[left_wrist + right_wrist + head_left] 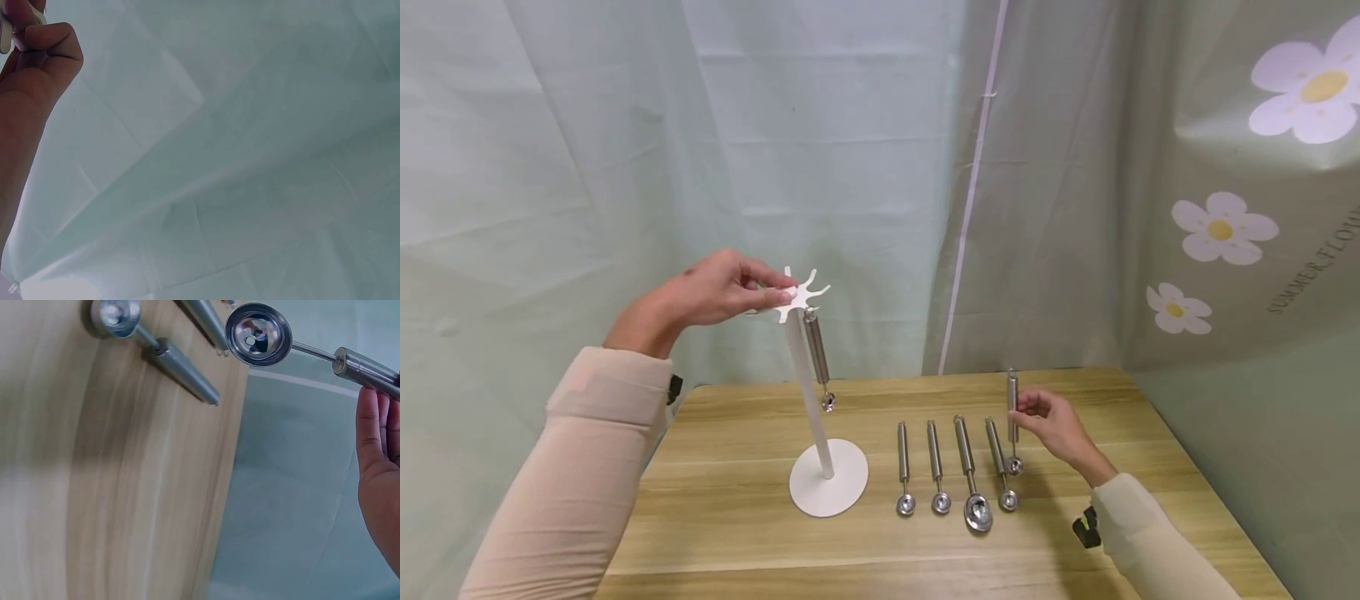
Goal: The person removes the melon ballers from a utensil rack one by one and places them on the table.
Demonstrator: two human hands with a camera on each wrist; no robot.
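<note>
Fig.: We see the left hand (703,293) raised, fingertips pinching one prong of the white star-shaped top of the white metal hanging stand (811,392). One steel scoop w/ cylindrical handle (817,357) hangs just beyond those fingertips, long axis vertical, bowl down. The right hand (1054,427) grips the handle of another small steel round-bowled scoop (1013,417), held upright w/ bowl at the bottom, about level w/ the light wooden tabletop (737,533); whether it touches, we cannot tell. In the right wrist view its bowl (258,335) juts out past the fingers (375,425). Four more steel scoops (958,471) lie in a row just left of the right fingers, handles pointing away from us. The stand's prongs lie up and well left of the held scoop; the right hand carries it, the left hand is nearer the prongs.
</note>
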